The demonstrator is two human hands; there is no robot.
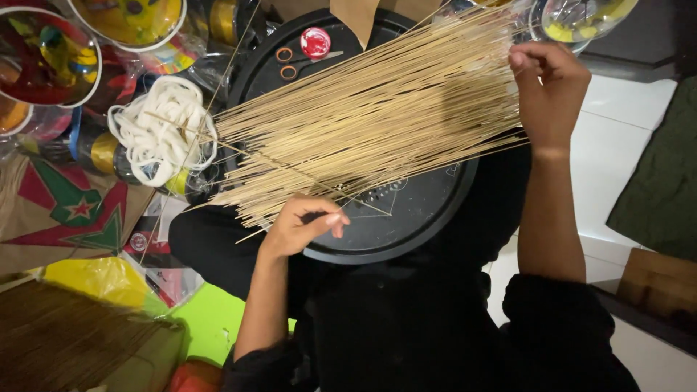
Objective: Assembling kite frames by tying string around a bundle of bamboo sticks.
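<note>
While the right hand clamps the fanned bamboo sticks above the black tray, the left hand apparently pinches one stick.

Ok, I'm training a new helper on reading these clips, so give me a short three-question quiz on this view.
1. True or false: the right hand grips one end of the fan of thin sticks.
2. What lies under the sticks? A) round black tray B) wire basket C) glass bowl
3. Which hand pinches a single stick near the fan's lower edge?

Key: 1 true; 2 A; 3 the left hand.
</note>
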